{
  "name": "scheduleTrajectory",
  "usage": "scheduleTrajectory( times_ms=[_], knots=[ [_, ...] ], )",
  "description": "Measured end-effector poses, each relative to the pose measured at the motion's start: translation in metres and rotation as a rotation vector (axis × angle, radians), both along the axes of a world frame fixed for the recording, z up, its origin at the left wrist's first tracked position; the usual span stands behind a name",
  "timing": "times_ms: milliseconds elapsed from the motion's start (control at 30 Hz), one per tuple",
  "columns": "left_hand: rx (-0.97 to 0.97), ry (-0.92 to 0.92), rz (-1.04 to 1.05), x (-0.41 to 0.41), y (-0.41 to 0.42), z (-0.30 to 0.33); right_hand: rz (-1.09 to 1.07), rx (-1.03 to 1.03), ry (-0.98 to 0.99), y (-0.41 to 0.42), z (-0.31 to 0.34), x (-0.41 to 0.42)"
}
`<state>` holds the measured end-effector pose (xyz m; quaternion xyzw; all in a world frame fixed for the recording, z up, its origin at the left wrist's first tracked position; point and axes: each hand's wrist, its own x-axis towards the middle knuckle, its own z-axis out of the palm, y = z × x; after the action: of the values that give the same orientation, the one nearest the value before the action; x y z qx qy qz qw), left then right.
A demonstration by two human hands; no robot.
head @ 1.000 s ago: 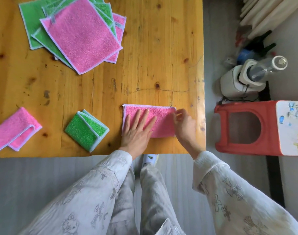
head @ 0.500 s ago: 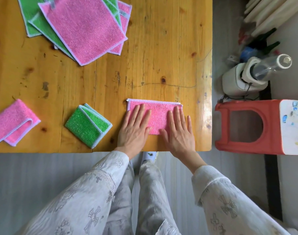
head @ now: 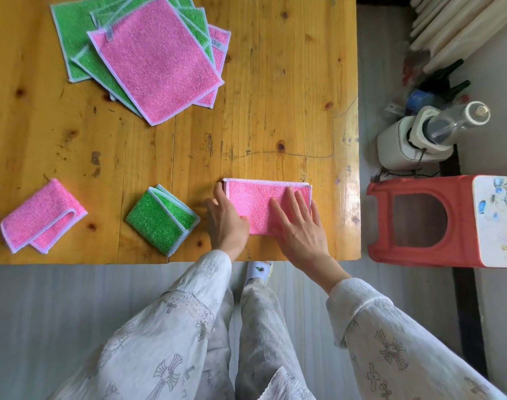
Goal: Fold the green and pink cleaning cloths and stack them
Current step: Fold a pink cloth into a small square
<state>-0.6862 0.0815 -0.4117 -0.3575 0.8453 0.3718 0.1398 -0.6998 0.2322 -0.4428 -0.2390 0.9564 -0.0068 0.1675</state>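
Both hands on a half-folded pink cloth near the table's front right edge.

The half-folded pink cloth [head: 261,203] lies as a long rectangle on the wooden table [head: 275,82], its white-trimmed edge away from the person. The right hand [head: 300,226] lies flat on the cloth's right half, fingers spread and pointing away, gripping nothing. The left hand [head: 226,220] sits at the cloth's left end, fingers curled around that short edge and thumb on top of the fabric (whether it has actually pinched the edge, I cannot tell). Just left of that hand lies a folded green cloth [head: 163,219], apart from it, and farther left a folded pink cloth [head: 41,216]. A fanned pile of unfolded cloths [head: 148,53], pink on top of green, lies at the far left of the table, well apart from both hands.
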Motion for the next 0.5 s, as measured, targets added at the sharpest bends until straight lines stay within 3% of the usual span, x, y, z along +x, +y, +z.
scheduleTrajectory(
  times_ms=[133, 233, 333, 400, 500],
  knots=[
    [-0.094, 0.102, -0.096, 0.003, -0.010, 0.007, 0.012, -0.001, 0.041, -0.012, 0.004, 0.004],
    [-0.321, 0.139, -0.207, -0.002, -0.024, 0.014, 0.023, -0.198, -0.035, -0.013, 0.006, 0.008],
    [-0.379, 0.319, -0.386, 0.000, -0.021, 0.017, -0.076, -0.440, -0.172, -0.007, 0.013, 0.003],
    [-0.338, 0.432, -0.540, 0.010, -0.006, 0.014, -0.269, -0.601, -0.298, -0.001, 0.016, -0.007],
    [-0.304, 0.461, -0.645, 0.024, 0.014, 0.004, -0.738, -0.812, -0.615, 0.004, 0.026, -0.029]
  ],
)
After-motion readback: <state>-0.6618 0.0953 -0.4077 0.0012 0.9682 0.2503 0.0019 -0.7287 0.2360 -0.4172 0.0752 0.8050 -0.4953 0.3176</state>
